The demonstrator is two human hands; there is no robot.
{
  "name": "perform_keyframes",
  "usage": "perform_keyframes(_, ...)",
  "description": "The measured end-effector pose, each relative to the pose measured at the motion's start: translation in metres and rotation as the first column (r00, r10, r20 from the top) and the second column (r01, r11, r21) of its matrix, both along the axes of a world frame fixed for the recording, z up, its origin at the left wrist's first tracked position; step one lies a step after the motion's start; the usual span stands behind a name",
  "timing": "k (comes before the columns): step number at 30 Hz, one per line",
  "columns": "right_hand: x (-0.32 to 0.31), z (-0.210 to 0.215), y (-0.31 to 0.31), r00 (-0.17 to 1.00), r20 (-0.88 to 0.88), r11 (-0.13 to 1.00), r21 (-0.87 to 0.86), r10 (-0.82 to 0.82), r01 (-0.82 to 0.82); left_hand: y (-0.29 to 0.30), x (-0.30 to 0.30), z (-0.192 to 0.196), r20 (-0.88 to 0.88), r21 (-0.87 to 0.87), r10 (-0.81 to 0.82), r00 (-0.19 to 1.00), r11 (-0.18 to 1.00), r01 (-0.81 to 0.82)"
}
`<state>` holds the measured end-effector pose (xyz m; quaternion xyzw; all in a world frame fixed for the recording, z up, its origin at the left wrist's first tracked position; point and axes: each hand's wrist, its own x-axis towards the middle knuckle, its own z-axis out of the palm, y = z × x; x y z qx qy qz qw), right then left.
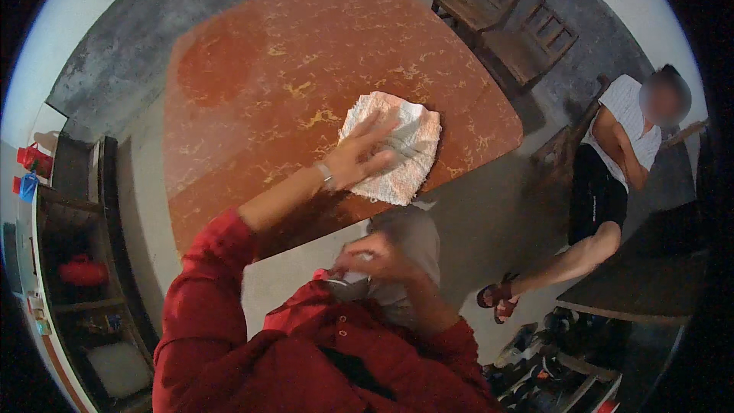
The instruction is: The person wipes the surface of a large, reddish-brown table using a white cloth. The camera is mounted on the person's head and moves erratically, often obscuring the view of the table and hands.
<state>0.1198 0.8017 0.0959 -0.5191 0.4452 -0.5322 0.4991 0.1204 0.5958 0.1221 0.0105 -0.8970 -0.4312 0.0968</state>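
My left hand (pixel 363 157) lies flat on a folded white and pale orange cloth (pixel 417 172), its fingers spread and somewhat blurred. The cloth rests on the reddish-brown, marble-patterned table (pixel 283 69), close to the near right edge. A light band circles my left wrist. Below the table edge, in front of my waist, my right hand (pixel 375 256) is held with curled fingers. Something small and whitish shows at those fingers, too unclear to name.
Two wooden chairs (pixel 527 46) stand beyond the table's right side. A seated person (pixel 619 138) is at the right, above a rack of shoes (pixel 550 371). An open dark cabinet (pixel 84 260) lines the left wall. Part of the tabletop (pixel 218 69) looks darker.
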Motion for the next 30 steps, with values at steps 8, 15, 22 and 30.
perform_keyframes(8,-0.078,0.031,-0.090,-0.053,-0.783,0.619,-0.529,-0.619,0.580,0.019,0.163,0.001,0.051,-0.549,0.286,0.957,0.809,-0.213)
perform_keyframes(15,-0.073,0.001,-0.065,0.029,-0.899,0.783,-0.365,-0.437,0.504,0.045,0.176,0.007,0.238,-0.661,0.441,0.865,0.727,-0.188)
perform_keyframes(22,-0.252,-0.008,-0.030,-0.173,-0.920,0.343,-0.298,-0.351,0.891,0.044,0.167,-0.015,0.076,-0.739,0.497,0.864,0.610,-0.286)
perform_keyframes(30,-0.176,-0.014,-0.036,-0.200,-0.871,0.537,-0.442,-0.448,0.719,0.044,0.170,-0.020,0.024,-0.742,0.531,0.847,0.578,-0.341)
